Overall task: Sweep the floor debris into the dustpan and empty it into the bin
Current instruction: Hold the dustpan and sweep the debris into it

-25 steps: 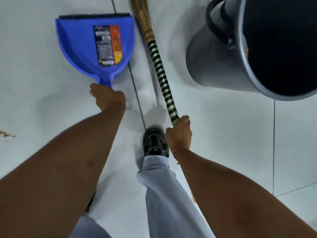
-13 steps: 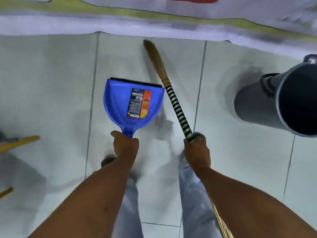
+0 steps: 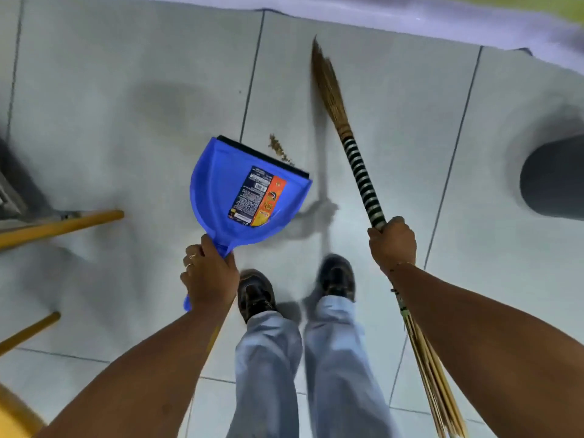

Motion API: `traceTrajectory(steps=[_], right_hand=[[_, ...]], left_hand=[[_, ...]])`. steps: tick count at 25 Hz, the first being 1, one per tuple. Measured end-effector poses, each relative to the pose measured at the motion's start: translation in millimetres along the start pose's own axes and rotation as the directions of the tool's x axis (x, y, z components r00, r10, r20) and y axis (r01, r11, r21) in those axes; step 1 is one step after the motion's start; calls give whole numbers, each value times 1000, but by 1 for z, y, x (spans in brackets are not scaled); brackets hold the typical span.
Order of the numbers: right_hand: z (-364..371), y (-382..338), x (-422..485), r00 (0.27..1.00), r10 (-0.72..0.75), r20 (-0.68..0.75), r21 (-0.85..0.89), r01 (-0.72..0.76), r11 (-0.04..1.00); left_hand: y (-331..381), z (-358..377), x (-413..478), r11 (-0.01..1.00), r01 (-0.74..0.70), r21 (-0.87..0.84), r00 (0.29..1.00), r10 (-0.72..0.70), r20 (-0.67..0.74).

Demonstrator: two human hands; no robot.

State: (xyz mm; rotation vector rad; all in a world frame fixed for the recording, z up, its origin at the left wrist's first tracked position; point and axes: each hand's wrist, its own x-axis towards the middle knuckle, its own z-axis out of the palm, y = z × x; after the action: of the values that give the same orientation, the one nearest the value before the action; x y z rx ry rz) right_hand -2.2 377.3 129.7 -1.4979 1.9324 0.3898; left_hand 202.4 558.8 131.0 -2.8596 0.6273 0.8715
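My left hand (image 3: 207, 275) grips the handle of a blue dustpan (image 3: 221, 191) that bears a printed label; its black lip tilts toward the upper right, above the pale tiled floor. A small streak of brown debris (image 3: 278, 148) lies on the tiles just beyond that lip. My right hand (image 3: 392, 243) holds a straw broom by its black-and-white striped handle (image 3: 363, 178), with the brown bristle tip (image 3: 328, 86) pointing away from me and right of the debris. The dark grey bin (image 3: 553, 178) stands at the right edge, partly cut off.
My two feet in dark shoes (image 3: 256, 294) stand just behind the dustpan. Yellow wooden furniture legs (image 3: 63, 226) reach in from the left. A wall base (image 3: 410, 23) runs along the top of the view.
The view has swung left, so the bin now sits at the right edge. The dustpan has tilted clockwise toward a debris streak that has come into sight, and the broom has moved right.
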Motion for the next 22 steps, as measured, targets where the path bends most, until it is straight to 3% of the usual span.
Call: traceTrajectory(steps=[3, 6, 9, 14, 17, 19, 22], right_hand=[[36, 11, -1, 996, -28, 88, -63, 33, 997], [82, 23, 7, 985, 124, 118, -130, -108, 986], [114, 45, 13, 968, 240, 79, -202, -220, 954], [138, 87, 14, 977, 201, 76, -375, -159, 913], [139, 109, 6, 989, 92, 120, -456, -28, 890], [131, 121, 0, 990, 72, 118, -398, -19, 917], [121, 127, 5, 992, 128, 7, -314, -119, 942]], left_hand=[[-17, 22, 32, 994, 27, 108, 994, -38, 101], [-26, 51, 74, 992, 8, 126, 986, -28, 162], [-37, 75, 113, 989, -54, 139, 991, 37, 127], [-56, 84, 172, 937, -231, 262, 973, 226, 47], [-60, 86, 189, 917, -283, 283, 958, 282, 43], [-61, 87, 190, 915, -294, 275, 955, 294, 42], [-63, 89, 189, 919, -293, 263, 955, 293, 41]])
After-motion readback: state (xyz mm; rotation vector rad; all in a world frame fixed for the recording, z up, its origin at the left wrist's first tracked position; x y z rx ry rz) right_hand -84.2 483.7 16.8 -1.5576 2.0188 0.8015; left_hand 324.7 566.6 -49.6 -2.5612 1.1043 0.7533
